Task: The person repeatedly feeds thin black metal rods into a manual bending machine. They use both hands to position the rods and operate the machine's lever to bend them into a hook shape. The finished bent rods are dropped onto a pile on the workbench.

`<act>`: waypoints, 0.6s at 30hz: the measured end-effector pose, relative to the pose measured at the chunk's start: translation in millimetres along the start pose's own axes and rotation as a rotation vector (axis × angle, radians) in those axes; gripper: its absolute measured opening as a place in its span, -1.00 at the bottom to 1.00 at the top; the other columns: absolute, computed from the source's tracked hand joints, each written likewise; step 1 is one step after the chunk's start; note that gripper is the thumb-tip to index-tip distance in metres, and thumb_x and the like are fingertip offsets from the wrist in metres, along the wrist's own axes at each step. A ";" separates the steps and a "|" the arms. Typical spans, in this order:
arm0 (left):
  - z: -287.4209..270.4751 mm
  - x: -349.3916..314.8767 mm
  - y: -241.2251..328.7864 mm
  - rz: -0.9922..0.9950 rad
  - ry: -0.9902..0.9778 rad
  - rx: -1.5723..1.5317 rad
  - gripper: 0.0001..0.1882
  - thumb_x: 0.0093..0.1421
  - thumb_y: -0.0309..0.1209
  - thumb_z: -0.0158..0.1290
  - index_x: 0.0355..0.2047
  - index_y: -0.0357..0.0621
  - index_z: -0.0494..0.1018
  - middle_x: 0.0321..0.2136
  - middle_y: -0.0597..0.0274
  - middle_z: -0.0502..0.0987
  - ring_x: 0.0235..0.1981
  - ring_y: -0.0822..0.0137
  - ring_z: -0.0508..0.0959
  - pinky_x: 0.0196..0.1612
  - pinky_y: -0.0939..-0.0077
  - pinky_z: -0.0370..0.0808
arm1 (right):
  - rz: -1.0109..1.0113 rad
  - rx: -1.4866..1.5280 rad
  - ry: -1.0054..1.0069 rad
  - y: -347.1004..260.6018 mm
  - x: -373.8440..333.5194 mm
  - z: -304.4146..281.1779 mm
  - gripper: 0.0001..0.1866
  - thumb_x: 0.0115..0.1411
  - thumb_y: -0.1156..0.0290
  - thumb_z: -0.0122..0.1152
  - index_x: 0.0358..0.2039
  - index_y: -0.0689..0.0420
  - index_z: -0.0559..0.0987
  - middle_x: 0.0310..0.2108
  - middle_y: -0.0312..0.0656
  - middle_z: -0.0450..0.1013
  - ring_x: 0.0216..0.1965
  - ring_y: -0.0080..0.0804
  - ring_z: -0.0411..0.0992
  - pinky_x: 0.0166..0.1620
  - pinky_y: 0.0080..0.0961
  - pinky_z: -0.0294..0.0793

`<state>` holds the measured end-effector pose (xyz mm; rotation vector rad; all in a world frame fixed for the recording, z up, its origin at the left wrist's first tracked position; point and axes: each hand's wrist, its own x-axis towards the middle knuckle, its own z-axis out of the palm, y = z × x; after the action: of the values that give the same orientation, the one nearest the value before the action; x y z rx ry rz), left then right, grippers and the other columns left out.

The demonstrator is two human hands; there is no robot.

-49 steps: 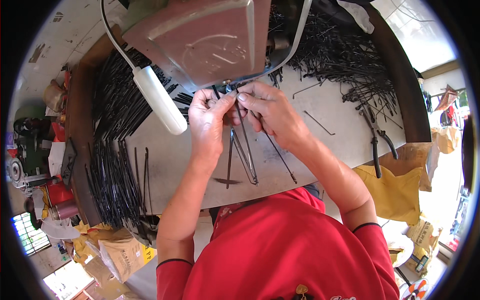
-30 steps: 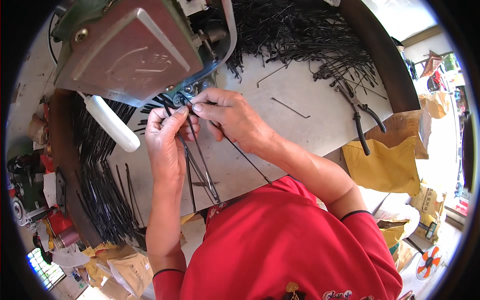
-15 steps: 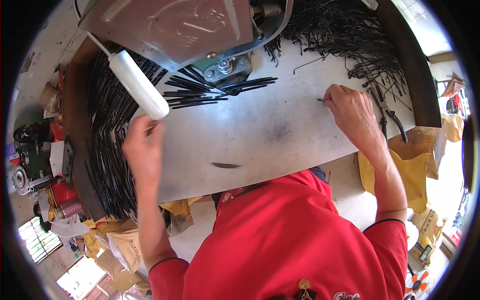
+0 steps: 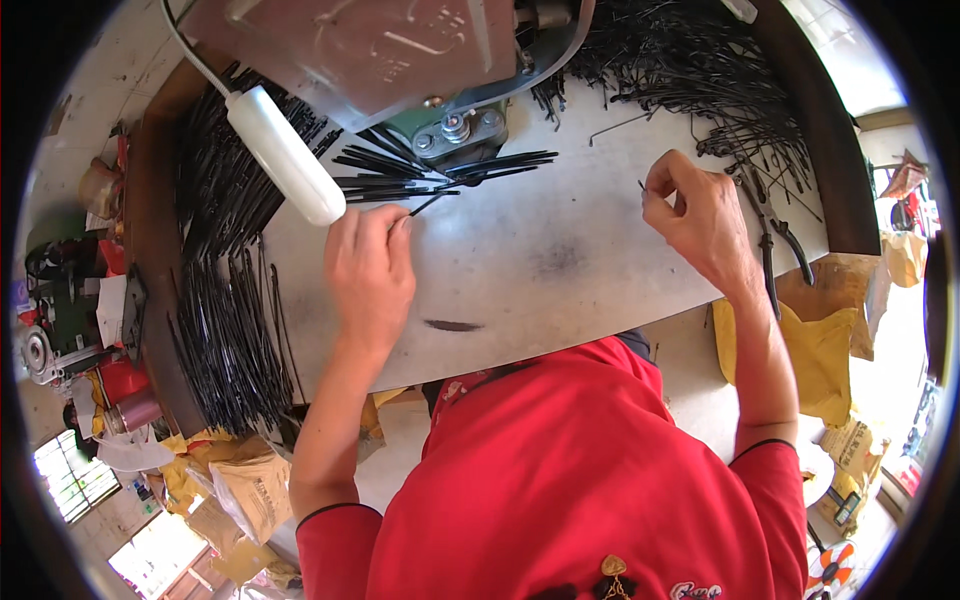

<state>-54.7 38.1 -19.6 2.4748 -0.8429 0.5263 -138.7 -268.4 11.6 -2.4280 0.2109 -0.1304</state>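
My left hand [image 4: 372,272] is closed, pinching a thin black rod [image 4: 428,204] whose end points toward the machine's bolted base [image 4: 456,130]. Just above that hand hangs a white cylinder [image 4: 288,155] on a cable. Several loose black rods [image 4: 385,187] lie fanned out around the base. My right hand [image 4: 705,225] is raised over the right side of the metal table [image 4: 520,270], thumb and forefinger pinched together. A small dark tip shows at its fingertips; the rest of what it holds is hidden.
Bundles of black rods [image 4: 228,345] line the left side; a tangled heap of bent rods [image 4: 690,70] fills the far right. Pliers [image 4: 768,225] lie by the right edge rim [image 4: 850,190]. The machine's grey cover [image 4: 370,50] overhangs the table. A dark mark [image 4: 453,325] is near the front edge.
My left hand has moved right and a little up from beside the left bundles, and the rod in it now shows. My right hand has shifted slightly, its fingers still pinched.
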 end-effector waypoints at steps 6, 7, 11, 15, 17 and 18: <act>-19.9 12.2 33.2 -0.996 -0.152 -1.366 -0.84 0.27 -0.38 0.00 -0.29 -0.24 0.38 -0.51 0.11 0.55 -0.57 0.43 0.49 -0.42 0.51 0.45 | 0.216 0.596 -0.180 -23.4 -1.9 24.1 -0.77 0.20 0.39 0.10 -0.21 0.24 0.58 -0.52 -0.21 0.48 -0.56 -0.63 0.42 -0.52 -0.65 0.43; -12.3 10.1 33.1 -0.944 -0.142 -1.312 -0.81 0.26 -0.37 0.00 -0.23 -0.26 0.38 -0.46 0.06 0.55 -0.52 0.41 0.51 -0.38 0.54 0.46 | 0.132 0.626 -0.186 -25.1 0.6 34.4 -0.76 0.22 0.37 0.07 -0.20 0.23 0.57 -0.55 -0.22 0.48 -0.60 -0.61 0.43 -0.54 -0.64 0.43; -4.8 26.5 40.4 -0.959 -0.152 -1.402 -0.76 0.29 -0.39 -0.04 -0.09 -0.24 0.38 -0.31 0.13 0.53 -0.42 0.50 0.48 -0.36 0.63 0.42 | 0.232 0.674 -0.294 -62.2 19.8 34.3 -0.75 0.23 0.34 0.06 -0.18 0.21 0.56 -0.57 -0.24 0.46 -0.70 -0.59 0.39 -0.59 -0.65 0.40; 14.8 43.2 25.2 -0.973 -0.060 -1.554 -0.70 0.28 -0.48 -0.07 0.02 -0.24 0.36 -0.33 0.33 0.49 -0.44 0.62 0.36 -0.47 0.75 0.27 | 0.167 0.687 -0.258 -71.1 34.4 56.6 -0.74 0.26 0.31 0.04 -0.14 0.16 0.56 -0.60 -0.26 0.45 -0.73 -0.63 0.38 -0.66 -0.68 0.33; 23.6 45.6 21.8 -0.968 -0.031 -1.526 -0.71 0.27 -0.50 -0.07 0.01 -0.24 0.36 -0.34 0.33 0.49 -0.45 0.62 0.36 -0.48 0.77 0.26 | 0.142 0.621 -0.284 -82.7 38.4 54.7 -0.74 0.28 0.33 0.02 -0.12 0.14 0.56 -0.61 -0.22 0.45 -0.72 -0.58 0.42 -0.65 -0.66 0.35; 25.7 46.1 22.3 -0.967 -0.016 -1.512 -0.71 0.27 -0.50 -0.06 0.01 -0.23 0.36 -0.34 0.33 0.49 -0.45 0.62 0.36 -0.48 0.79 0.26 | 0.110 0.557 -0.244 -85.0 40.4 57.1 -0.74 0.27 0.34 0.02 -0.11 0.14 0.55 -0.62 -0.22 0.44 -0.72 -0.57 0.42 -0.65 -0.64 0.36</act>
<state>-29.9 -12.9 -11.2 1.1470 0.1288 -0.4008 -80.5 -175.9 25.0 -1.8520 0.1686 0.1411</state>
